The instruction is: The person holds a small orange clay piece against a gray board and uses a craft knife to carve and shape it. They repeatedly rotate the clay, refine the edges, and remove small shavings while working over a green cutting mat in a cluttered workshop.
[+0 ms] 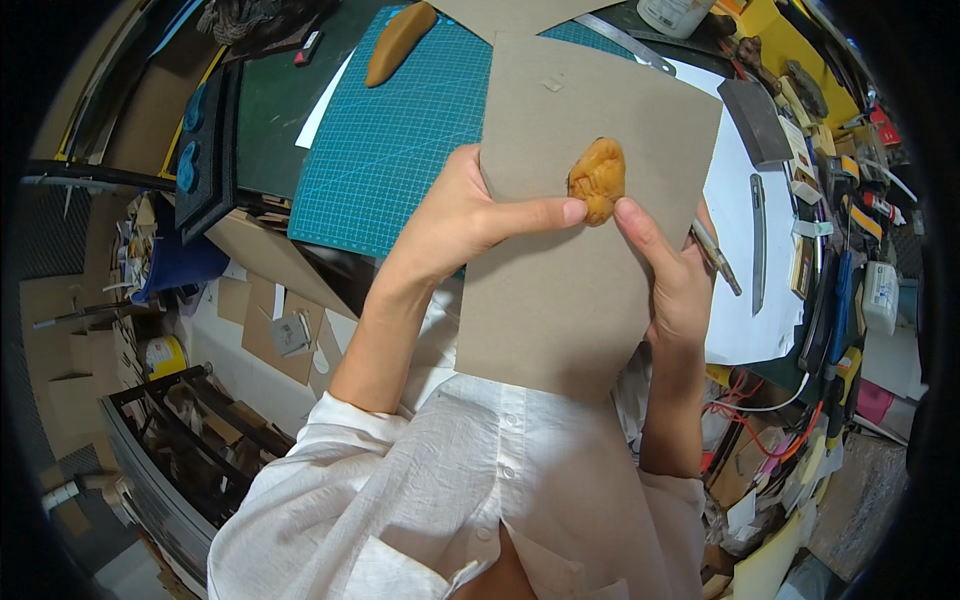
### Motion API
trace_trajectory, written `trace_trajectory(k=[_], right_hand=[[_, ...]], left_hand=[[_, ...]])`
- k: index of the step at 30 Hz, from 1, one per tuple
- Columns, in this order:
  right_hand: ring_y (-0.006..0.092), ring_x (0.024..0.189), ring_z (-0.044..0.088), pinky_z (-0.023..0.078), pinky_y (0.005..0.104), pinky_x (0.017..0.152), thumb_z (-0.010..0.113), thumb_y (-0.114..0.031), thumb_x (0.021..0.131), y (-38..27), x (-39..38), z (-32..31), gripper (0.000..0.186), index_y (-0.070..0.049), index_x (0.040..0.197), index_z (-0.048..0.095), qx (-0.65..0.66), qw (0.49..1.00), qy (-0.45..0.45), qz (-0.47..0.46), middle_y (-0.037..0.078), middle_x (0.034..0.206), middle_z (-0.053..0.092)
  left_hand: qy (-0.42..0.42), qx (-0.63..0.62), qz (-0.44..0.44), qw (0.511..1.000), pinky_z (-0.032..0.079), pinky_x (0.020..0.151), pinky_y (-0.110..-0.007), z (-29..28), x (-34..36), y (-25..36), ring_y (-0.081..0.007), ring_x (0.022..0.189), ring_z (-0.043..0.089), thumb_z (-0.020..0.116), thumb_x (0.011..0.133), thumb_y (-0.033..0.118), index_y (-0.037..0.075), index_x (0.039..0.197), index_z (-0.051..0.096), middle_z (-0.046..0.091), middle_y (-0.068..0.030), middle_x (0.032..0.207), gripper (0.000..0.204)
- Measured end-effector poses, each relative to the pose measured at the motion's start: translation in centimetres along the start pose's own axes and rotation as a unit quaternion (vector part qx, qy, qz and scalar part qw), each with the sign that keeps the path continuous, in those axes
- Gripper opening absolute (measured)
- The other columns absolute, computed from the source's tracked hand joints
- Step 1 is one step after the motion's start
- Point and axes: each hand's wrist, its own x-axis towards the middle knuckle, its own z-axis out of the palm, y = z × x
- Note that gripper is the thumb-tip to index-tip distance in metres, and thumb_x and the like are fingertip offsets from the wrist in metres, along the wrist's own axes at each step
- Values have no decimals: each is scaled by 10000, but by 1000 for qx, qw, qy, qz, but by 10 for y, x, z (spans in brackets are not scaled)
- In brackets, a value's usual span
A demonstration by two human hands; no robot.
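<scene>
**Amber lump balancing between two thumbs on a hand-held board**

The left hand (455, 215) is clamping the left side of the grey-brown board (550, 320), its thumb lying on top. The right hand (672, 270) is clamping the opposite side, with a pen-like metal tool (718, 258) apparently tucked among its fingers. Both thumb tips are touching the lower end of the amber lump (598, 175), which is resting on the board's upper half; whether anything is fixing it there, I cannot tell.

If it is lying loose, a tilt or an uneven thumb push could be sending it sliding. The thin board could be bowing under that same pressure, and the tool could be slipping out if the right fingers loosen.

As for edges, the board's lower one is nearly meeting the white shirt (400, 480), so little room is remaining toward the body. Its right edge is overhanging a white sheet (735, 310) where a slim grey knife (757, 245) is lying — a likely snag. The widest room is opening leftward, over the green cutting mat (390, 170), with a tan carved piece (400, 42) sitting at its far end.
</scene>
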Motion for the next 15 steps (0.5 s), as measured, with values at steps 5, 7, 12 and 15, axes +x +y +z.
trace_trajectory(k=[5,7,12,15], right_hand=[[168,987,624,506,294,865,704,-72,845,1,1,-1,434,-5,1229,514,14,1000,-4,-2,108,1093,635],[168,988,623,504,294,868,703,-67,844,2,2,-1,435,-4,1231,514,12,1000,-5,-4,107,1097,635],[164,989,621,498,292,873,701,-55,841,1,1,-1,432,-4,1230,520,15,1000,0,-1,102,1102,635],[157,988,619,497,288,870,700,-61,843,2,2,-4,430,-6,1231,524,30,999,-1,12,98,1100,635]], left_hand=[[3,0,-16,1000,551,799,-318,0,2,1,-204,862,678,831,705,165,-72,1100,593,676,-166,980,519],[4,1,-15,1000,551,801,-322,0,2,0,-209,866,678,836,704,172,-76,1103,590,674,-170,983,530],[5,-15,-13,1000,546,812,-323,0,2,-4,-211,877,674,840,703,179,-79,1108,587,671,-170,988,543],[2,-18,-13,1000,540,820,-324,1,2,0,-210,890,669,833,710,166,-77,1115,584,667,-170,1001,533]])
